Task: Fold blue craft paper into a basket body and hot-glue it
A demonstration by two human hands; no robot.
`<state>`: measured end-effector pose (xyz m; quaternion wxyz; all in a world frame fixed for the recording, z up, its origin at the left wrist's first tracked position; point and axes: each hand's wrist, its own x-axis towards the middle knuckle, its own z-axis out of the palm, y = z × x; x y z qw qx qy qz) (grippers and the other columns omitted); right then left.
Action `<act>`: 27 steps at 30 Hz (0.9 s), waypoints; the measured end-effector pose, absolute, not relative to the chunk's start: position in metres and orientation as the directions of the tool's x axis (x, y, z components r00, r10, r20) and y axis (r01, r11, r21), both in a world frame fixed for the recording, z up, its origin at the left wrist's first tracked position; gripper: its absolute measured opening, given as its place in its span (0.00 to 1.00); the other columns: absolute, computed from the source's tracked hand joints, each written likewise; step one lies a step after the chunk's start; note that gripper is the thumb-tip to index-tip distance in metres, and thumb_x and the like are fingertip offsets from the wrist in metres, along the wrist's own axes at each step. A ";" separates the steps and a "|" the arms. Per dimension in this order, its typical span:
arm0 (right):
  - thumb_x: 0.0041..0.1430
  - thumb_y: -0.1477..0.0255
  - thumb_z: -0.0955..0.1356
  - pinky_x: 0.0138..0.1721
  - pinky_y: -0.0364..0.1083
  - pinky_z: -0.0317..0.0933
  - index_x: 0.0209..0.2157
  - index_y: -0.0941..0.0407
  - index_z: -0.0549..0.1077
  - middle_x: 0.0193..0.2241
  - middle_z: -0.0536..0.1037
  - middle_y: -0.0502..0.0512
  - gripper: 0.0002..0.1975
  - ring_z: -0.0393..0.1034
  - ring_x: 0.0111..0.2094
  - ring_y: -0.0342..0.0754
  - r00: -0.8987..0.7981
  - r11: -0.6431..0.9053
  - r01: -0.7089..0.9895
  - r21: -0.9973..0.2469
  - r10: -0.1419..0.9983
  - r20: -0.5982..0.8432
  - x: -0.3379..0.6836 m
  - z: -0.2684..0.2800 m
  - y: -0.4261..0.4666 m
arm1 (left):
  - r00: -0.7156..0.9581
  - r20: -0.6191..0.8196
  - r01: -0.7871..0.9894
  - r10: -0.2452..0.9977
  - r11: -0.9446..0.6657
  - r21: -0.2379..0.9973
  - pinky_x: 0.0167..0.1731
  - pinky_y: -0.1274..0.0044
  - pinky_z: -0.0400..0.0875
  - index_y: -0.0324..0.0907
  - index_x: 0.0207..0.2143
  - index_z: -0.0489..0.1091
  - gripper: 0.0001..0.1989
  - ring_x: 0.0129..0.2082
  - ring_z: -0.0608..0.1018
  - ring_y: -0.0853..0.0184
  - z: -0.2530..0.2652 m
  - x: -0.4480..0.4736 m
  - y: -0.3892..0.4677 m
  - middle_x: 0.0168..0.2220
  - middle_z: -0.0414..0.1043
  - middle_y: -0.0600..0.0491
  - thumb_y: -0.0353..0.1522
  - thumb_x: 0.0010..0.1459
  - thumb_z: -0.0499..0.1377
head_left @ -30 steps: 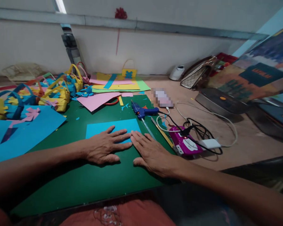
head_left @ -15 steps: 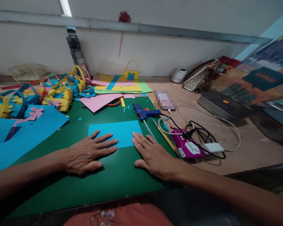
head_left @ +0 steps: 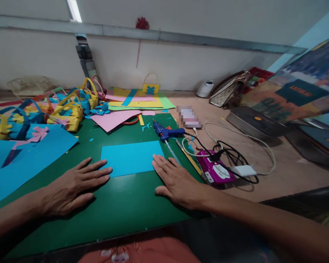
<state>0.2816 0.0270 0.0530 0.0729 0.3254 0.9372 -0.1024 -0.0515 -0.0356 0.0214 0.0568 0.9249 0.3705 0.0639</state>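
Observation:
A blue rectangle of paper (head_left: 131, 157) lies flat on the green mat (head_left: 120, 208) in front of me. My left hand (head_left: 74, 184) is open and flat, its fingertips at the paper's left edge. On the right, my right hand (head_left: 175, 179) rests open with its fingertips over the paper's lower right corner. Just beyond that hand lies a blue hot glue gun (head_left: 167, 132), a clear glue stick (head_left: 171, 150) poking out of its back. Neither hand grips anything.
Several small paper baskets (head_left: 68, 117) crowd the left, behind large blue sheets (head_left: 44, 157). A pink sheet (head_left: 112, 118) partly covers red-handled scissors (head_left: 133, 119). A purple power strip (head_left: 215, 168) with tangled cables sits at right, near dark cases (head_left: 254, 122) and a handbag (head_left: 229, 91).
My left hand has slid left and slightly down, off most of the blue paper, uncovering its left part. My right hand stays in place. The view has shifted slightly.

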 end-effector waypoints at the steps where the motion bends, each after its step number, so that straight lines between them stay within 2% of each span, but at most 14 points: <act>1: 0.59 0.54 0.58 0.60 0.60 0.42 0.61 0.65 0.51 0.63 0.46 0.68 0.37 0.36 0.63 0.58 -0.775 0.766 0.627 -0.140 0.595 -0.215 0.281 0.054 0.027 | 0.713 0.088 0.680 0.696 -0.717 0.154 0.61 0.61 0.37 0.51 0.63 0.43 0.26 0.63 0.50 0.60 0.021 -0.054 -0.037 0.62 0.53 0.55 0.39 0.63 0.44; 5: 0.59 0.55 0.59 0.59 0.59 0.43 0.60 0.66 0.52 0.63 0.46 0.68 0.36 0.37 0.63 0.58 -0.761 0.764 0.636 -0.112 0.596 -0.256 0.278 0.059 0.027 | 0.699 0.114 0.690 0.706 -0.708 0.150 0.61 0.59 0.42 0.52 0.62 0.45 0.27 0.63 0.51 0.59 0.020 -0.065 -0.044 0.61 0.54 0.55 0.37 0.62 0.47; 9: 0.58 0.55 0.60 0.59 0.60 0.45 0.60 0.66 0.54 0.62 0.48 0.69 0.36 0.40 0.63 0.59 -0.778 0.784 0.615 -0.088 0.584 -0.232 0.278 0.060 0.028 | 0.700 0.108 0.695 0.706 -0.708 0.125 0.59 0.59 0.51 0.52 0.62 0.47 0.28 0.62 0.54 0.59 0.018 -0.080 -0.050 0.60 0.56 0.54 0.33 0.60 0.51; 11: 0.58 0.55 0.60 0.58 0.61 0.45 0.59 0.66 0.55 0.62 0.50 0.69 0.36 0.41 0.62 0.59 -0.791 0.797 0.599 -0.072 0.577 -0.204 0.280 0.057 0.028 | 0.663 0.161 0.717 0.731 -0.682 0.143 0.57 0.60 0.56 0.52 0.60 0.53 0.26 0.61 0.58 0.59 0.018 -0.088 -0.051 0.59 0.59 0.54 0.31 0.59 0.51; 14: 0.58 0.54 0.59 0.58 0.63 0.44 0.59 0.65 0.56 0.61 0.52 0.70 0.35 0.42 0.62 0.60 -0.811 0.813 0.579 -0.058 0.567 -0.146 0.282 0.050 0.030 | 0.583 0.297 0.755 0.756 -0.639 0.145 0.53 0.65 0.64 0.50 0.52 0.64 0.19 0.55 0.68 0.62 0.022 -0.091 -0.049 0.53 0.68 0.54 0.29 0.58 0.53; 16: 0.58 0.54 0.59 0.58 0.63 0.43 0.59 0.65 0.56 0.61 0.53 0.70 0.35 0.43 0.62 0.60 -0.820 0.821 0.569 -0.055 0.560 -0.122 0.282 0.047 0.032 | 0.541 0.404 0.774 0.738 -0.625 0.105 0.51 0.67 0.67 0.48 0.48 0.67 0.16 0.49 0.73 0.63 0.028 -0.082 -0.043 0.47 0.73 0.53 0.30 0.57 0.53; 18: 0.58 0.54 0.59 0.58 0.64 0.44 0.59 0.65 0.56 0.60 0.54 0.71 0.35 0.43 0.62 0.61 -0.825 0.826 0.561 -0.054 0.553 -0.116 0.278 0.045 0.034 | 0.559 0.433 0.764 0.707 -0.643 0.063 0.50 0.68 0.68 0.43 0.47 0.68 0.14 0.49 0.73 0.63 0.034 -0.061 -0.033 0.47 0.73 0.50 0.31 0.58 0.53; 20: 0.59 0.54 0.58 0.58 0.63 0.44 0.59 0.65 0.57 0.60 0.55 0.71 0.35 0.44 0.62 0.60 -0.831 0.830 0.554 -0.059 0.547 -0.106 0.272 0.045 0.035 | 0.608 0.395 0.736 0.689 -0.676 0.045 0.51 0.68 0.67 0.38 0.50 0.66 0.17 0.52 0.70 0.61 0.037 -0.035 -0.022 0.50 0.70 0.45 0.33 0.60 0.51; 22: 0.59 0.53 0.57 0.58 0.63 0.43 0.58 0.65 0.57 0.60 0.56 0.71 0.35 0.44 0.62 0.60 -0.837 0.836 0.545 -0.062 0.539 -0.098 0.264 0.045 0.037 | 0.663 0.277 0.714 0.695 -0.698 0.043 0.54 0.64 0.63 0.37 0.55 0.61 0.21 0.57 0.65 0.58 0.037 -0.011 -0.011 0.56 0.63 0.43 0.37 0.62 0.49; 24: 0.59 0.53 0.56 0.58 0.62 0.44 0.58 0.66 0.57 0.59 0.57 0.71 0.35 0.46 0.61 0.60 -0.837 0.839 0.542 -0.047 0.535 -0.113 0.257 0.047 0.039 | 0.692 0.160 0.701 0.704 -0.708 0.085 0.56 0.61 0.59 0.37 0.57 0.57 0.24 0.60 0.60 0.56 0.033 0.004 -0.001 0.59 0.57 0.44 0.40 0.62 0.48; 27: 0.59 0.54 0.58 0.56 0.61 0.45 0.57 0.66 0.59 0.59 0.57 0.72 0.34 0.48 0.60 0.62 -0.838 0.845 0.535 -0.008 0.529 -0.132 0.251 0.051 0.042 | 0.719 0.067 0.677 0.691 -0.719 0.157 0.59 0.59 0.52 0.40 0.59 0.56 0.25 0.62 0.53 0.55 0.028 0.009 0.009 0.62 0.52 0.46 0.42 0.62 0.46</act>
